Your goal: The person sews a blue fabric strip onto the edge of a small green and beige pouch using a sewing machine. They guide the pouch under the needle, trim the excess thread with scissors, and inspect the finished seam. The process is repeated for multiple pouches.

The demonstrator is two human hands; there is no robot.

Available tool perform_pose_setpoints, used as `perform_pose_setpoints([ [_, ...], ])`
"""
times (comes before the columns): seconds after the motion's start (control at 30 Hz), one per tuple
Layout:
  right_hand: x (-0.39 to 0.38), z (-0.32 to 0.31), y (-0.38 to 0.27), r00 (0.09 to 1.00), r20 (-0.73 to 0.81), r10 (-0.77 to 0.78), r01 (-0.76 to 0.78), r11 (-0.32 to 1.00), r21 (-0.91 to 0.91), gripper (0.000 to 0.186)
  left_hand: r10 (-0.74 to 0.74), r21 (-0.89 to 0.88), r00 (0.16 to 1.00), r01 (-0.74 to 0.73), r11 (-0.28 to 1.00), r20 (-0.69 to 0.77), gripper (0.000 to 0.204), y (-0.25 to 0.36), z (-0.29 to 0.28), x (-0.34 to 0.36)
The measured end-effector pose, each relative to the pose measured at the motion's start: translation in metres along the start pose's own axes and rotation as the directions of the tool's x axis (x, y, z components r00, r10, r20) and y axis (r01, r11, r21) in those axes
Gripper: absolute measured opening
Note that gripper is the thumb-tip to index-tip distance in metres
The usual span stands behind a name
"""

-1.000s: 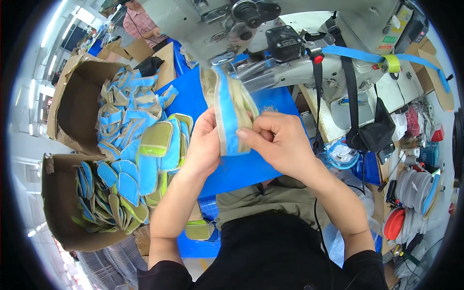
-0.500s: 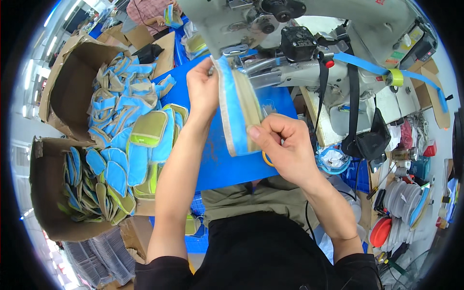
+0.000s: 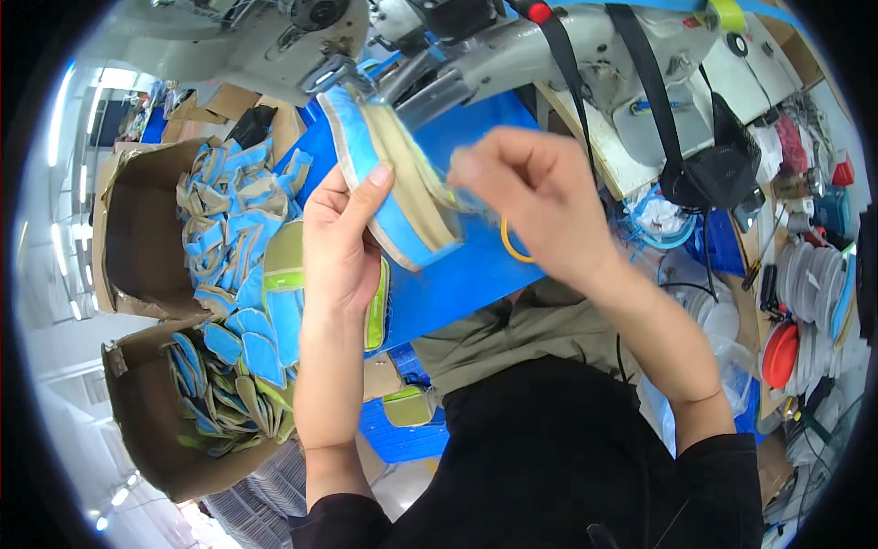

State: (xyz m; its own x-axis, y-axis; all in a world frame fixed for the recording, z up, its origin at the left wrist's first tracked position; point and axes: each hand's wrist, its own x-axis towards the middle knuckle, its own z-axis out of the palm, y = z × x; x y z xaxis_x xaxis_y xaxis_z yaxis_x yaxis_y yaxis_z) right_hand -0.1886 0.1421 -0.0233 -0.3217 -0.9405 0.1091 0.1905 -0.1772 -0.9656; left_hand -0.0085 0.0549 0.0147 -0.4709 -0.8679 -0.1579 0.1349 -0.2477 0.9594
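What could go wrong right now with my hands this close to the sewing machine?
The left hand holds the blue and tan fabric piece right under the sewing machine, so fingers may stray near the moving parts. The right hand pinches only its edge; the piece might twist. Cut pieces heaped beside it could slide.

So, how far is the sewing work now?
Many blue and tan pieces lie piled by the upper cardboard box, more in the lower box; sewn or not, I cannot tell. In hand: the left hand holds one blue and tan piece at the sewing machine; the right hand pinches its edge.
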Motion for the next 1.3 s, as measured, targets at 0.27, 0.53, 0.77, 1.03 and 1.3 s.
perform_pose_setpoints([
  [0.27,0.018,0.003,0.009,0.997,0.053,-0.059,0.065,0.990,-0.124,0.034,-0.070,-0.031,0.998,0.069,0.997,-0.009,0.023,0.001,-0.005,0.007],
  [0.53,0.029,0.007,0.020,0.985,0.165,0.048,-0.045,0.999,-0.019,0.033,-0.209,-0.142,0.978,0.208,0.968,0.004,0.022,0.008,-0.009,0.016],
  [0.77,0.013,0.010,0.025,0.975,0.182,0.128,-0.169,0.957,0.235,0.017,-0.185,-0.097,0.983,0.183,0.978,-0.007,0.018,0.004,0.001,0.021],
  [1.03,0.006,0.014,0.033,0.989,0.135,0.067,-0.096,0.970,0.223,0.013,-0.171,-0.106,0.983,0.163,0.981,-0.066,0.017,0.003,0.004,0.030],
  [1.3,0.002,0.018,0.032,0.985,0.119,0.127,-0.153,0.955,0.255,0.013,-0.187,-0.118,0.979,0.177,0.977,-0.080,0.017,0.005,0.005,0.028],
])
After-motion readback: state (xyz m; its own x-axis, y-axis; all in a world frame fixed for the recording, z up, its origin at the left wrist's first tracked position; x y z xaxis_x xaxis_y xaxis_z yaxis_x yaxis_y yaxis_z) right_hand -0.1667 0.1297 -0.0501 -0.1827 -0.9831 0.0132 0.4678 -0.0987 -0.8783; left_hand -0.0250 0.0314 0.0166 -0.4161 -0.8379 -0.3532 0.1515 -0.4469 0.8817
